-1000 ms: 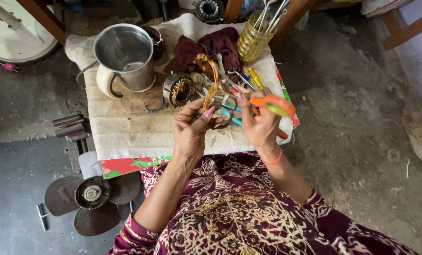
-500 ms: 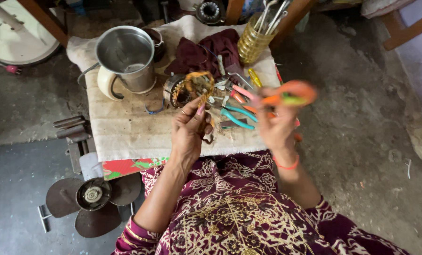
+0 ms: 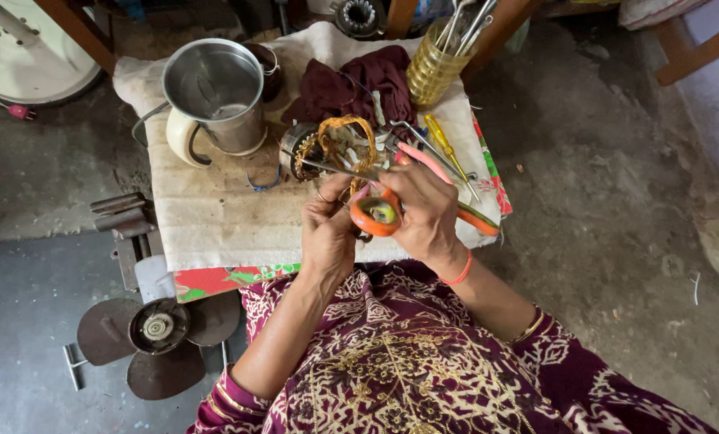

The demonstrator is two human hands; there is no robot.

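Head view: both hands at a copper coil over the cloth-covered tabletop (image 3: 215, 225)

Right hand (image 3: 428, 213) grips orange-handled scissors (image 3: 375, 215), blades reaching toward the copper coil (image 3: 345, 141); left hand (image 3: 327, 229) pinches wire at the coil (exact contact unclear). Steel jug (image 3: 215, 92) sits left, maroon cloth (image 3: 359, 80) behind, fan blade (image 3: 154, 341) on floor

The orange-handled scissors (image 3: 375, 210) are held up over the cloth, blades pointing left across the ring of copper wire (image 3: 345, 145).
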